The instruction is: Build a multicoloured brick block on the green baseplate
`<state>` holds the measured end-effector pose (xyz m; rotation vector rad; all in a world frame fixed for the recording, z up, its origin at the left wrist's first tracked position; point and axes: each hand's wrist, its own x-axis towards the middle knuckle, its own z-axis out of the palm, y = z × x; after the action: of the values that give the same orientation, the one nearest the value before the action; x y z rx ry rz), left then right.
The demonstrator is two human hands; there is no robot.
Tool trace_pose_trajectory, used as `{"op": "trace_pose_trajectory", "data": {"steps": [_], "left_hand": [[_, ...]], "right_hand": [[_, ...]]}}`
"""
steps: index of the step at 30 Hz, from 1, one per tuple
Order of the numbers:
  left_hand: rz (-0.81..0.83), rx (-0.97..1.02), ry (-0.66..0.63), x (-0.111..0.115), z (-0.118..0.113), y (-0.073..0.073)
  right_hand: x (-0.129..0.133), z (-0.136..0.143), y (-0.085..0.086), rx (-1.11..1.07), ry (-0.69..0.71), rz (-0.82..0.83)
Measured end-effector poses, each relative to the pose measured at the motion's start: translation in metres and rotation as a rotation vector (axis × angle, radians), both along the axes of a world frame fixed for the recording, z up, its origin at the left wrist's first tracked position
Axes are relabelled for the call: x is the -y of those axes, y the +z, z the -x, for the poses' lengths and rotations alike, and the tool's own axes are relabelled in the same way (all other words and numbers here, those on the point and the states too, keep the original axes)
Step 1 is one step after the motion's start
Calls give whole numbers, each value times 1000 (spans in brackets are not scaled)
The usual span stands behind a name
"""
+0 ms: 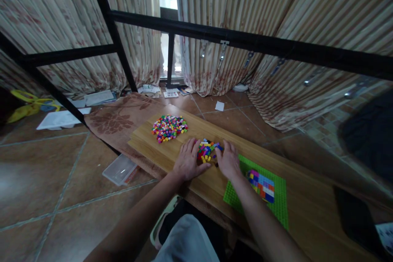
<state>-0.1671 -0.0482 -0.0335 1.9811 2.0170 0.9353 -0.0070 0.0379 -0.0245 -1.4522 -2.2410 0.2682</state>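
A small heap of coloured toy bricks lies on the wooden board between my two hands. My left hand rests at the heap's left side, fingers stretched out and thumb apart. On the other side my right hand touches the heap with spread fingers, and nothing shows in its grasp. Beneath my right forearm is a green baseplate, partly hidden by that arm. Bricks in many colours form a flat block on the plate. A larger pile of small bricks sits farther left on the board.
The wooden board lies over a brown cloth. A dark flat object rests at its right end. Black metal bars cross ahead, with hooks hanging. A clear plastic box and papers are on the tiled floor.
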Motion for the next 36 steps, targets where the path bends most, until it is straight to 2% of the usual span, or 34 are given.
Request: {"op": "trace_pose_trajectory", "data": {"steps": [3, 6, 12, 15, 18, 24, 36], "left_hand": [[10, -10, -3, -8, -1, 0], [30, -24, -36, -14, 3, 2], [18, 69, -113, -14, 11, 3], [15, 120, -102, -14, 13, 2], [8, 179, -55, -14, 13, 1], [-23, 289, 30, -14, 15, -4], [-41, 356, 107, -16, 16, -9]], "right_hand": [[-3, 15, -16, -30, -81, 7], [0, 20, -24, -100, -79, 7], [20, 28, -23, -402, 88, 114], [19, 32, -17, -472, 53, 117], [4, 33, -9, -422, 32, 66], [-22, 37, -2, -73, 218, 50], [-23, 42, -1, -7, 232, 107]]}}
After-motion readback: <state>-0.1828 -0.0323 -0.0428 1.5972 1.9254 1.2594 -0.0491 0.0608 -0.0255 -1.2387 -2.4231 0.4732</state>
